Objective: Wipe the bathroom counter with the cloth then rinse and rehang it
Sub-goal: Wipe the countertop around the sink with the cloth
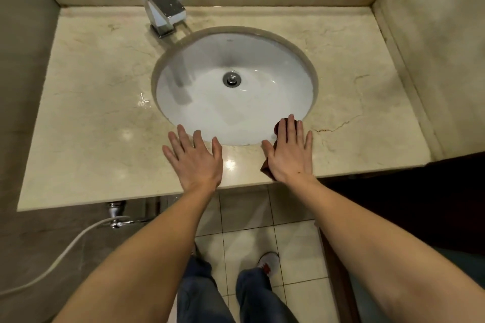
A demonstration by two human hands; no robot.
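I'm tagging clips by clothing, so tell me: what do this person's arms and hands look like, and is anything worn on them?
Both forearms are bare as far up as the picture shows: no sleeves visible. The left hand and right hand wear no gloves, and no rings, watch or bracelet can be seen. The right hand has a small dark mark on its back, near the wrist.

A single head-worn wide-angle camera looked steeply down from close above the counter [91, 118]. The sink [236, 102] filled the frame's centre, the faucet [162, 5] sat upper left, both forearms reached in from the bottom edge, and the floor tiles [296, 249] showed at lower centre.
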